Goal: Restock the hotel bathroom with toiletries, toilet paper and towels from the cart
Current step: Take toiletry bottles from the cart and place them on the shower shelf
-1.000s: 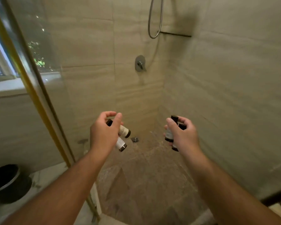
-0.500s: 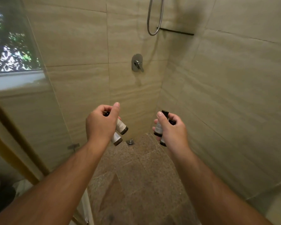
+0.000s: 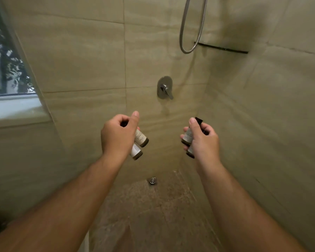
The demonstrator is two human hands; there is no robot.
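Both my arms reach into a tiled shower stall. My left hand (image 3: 117, 135) is closed around two small toiletry bottles (image 3: 140, 138), brown with pale labels, whose bases stick out to the right of my fist. My right hand (image 3: 203, 140) grips two more small bottles (image 3: 187, 135) of the same kind, one with its black cap pointing up above my thumb. The hands are level with each other, roughly a hand's width apart, below the shower mixer.
A chrome mixer handle (image 3: 165, 88) is on the back wall, with a hose loop (image 3: 191, 33) above it. A thin dark ledge (image 3: 222, 48) runs along the right wall. The floor drain (image 3: 152, 180) sits in the brown floor. A glass panel (image 3: 16, 79) stands left.
I have moved deeper into the shower and my view has tilted up. The gold door frame and black bin have left the view. Both hands keep their bottles.
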